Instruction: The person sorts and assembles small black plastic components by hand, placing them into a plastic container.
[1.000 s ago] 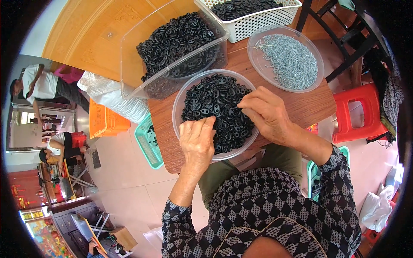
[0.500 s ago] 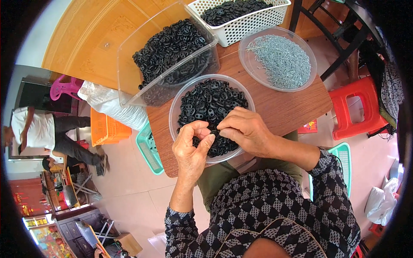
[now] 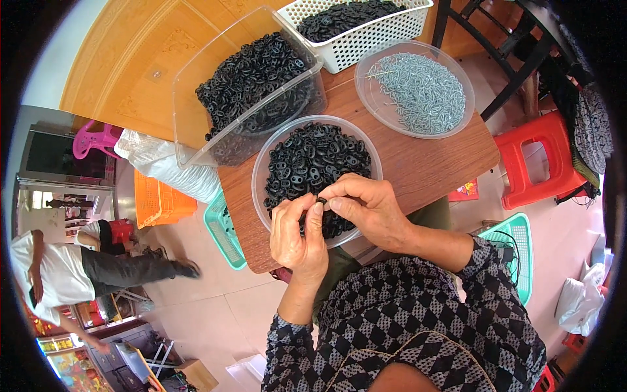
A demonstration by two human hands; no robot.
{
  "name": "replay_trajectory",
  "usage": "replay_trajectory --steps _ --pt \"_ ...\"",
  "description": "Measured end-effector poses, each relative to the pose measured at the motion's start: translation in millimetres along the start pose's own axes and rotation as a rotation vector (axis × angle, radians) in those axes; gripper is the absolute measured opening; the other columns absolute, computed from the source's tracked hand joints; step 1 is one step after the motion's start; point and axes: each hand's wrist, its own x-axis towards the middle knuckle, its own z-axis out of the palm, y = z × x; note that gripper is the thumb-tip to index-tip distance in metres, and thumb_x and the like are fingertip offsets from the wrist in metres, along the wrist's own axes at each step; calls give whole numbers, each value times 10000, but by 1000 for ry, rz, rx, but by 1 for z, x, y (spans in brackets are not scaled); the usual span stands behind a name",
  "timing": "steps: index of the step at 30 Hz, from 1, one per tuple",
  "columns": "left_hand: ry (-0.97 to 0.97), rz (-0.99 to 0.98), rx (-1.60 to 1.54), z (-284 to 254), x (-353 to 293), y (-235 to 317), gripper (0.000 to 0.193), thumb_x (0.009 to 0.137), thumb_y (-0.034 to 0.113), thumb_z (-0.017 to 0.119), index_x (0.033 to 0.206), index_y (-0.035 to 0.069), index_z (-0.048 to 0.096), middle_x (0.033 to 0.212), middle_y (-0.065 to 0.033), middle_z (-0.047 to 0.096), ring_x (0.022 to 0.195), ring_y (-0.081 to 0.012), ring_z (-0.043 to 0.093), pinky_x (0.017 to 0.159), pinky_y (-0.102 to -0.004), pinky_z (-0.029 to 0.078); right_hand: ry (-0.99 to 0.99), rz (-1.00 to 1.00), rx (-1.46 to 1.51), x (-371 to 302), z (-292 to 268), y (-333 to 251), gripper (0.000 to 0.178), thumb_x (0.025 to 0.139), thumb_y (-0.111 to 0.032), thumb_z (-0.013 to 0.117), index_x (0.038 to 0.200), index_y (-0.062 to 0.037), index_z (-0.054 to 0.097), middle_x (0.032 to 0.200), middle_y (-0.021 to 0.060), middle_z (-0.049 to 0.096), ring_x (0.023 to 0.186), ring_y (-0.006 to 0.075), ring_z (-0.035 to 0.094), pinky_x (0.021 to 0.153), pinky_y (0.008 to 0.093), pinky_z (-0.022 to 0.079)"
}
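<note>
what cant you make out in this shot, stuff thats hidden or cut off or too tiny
- Head view: the small black piece pinched between left hand and right hand; fingertips cover most of it.
- Near side of the round bowl: hidden under both hands.
- White basket: cut off by the top edge.
- Grey bits in the far bowl: too small to tell singly.
- Table front edge: hidden by the arms.

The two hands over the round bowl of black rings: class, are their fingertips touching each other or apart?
Touching. The head view shows the left hand and right hand meeting at thumb and forefinger tips, pinching a small black piece above the round clear bowl.
</note>
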Motion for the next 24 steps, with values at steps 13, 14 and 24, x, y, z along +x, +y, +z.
replay_trajectory --steps 13,14,24 --pt "101 -694 -744 4 -1 -4 215 825 -34 654 1033 -75 616 891 -80 631 803 -132 597 741 -257 504 -34 48 23 2 -1 0 119 849 -42 582 934 4 650 808 80 592 775 187 551 702 315 441" --pt "78 -707 -775 5 0 -2 210 826 -41 647 1032 -67 617 878 -62 623 791 -124 593 728 -256 511 -30 -4 -85 3 -2 0 103 841 -53 596 912 -4 651 797 80 590 766 199 554 694 321 440" --pt "36 -515 -574 5 -10 -1 165 865 40 649 1015 -29 639 923 -23 601 803 -76 522 743 -211 443 34 -436 -458 4 2 5 127 798 -33 649 916 14 646 827 102 609 758 249 561 675 343 454"
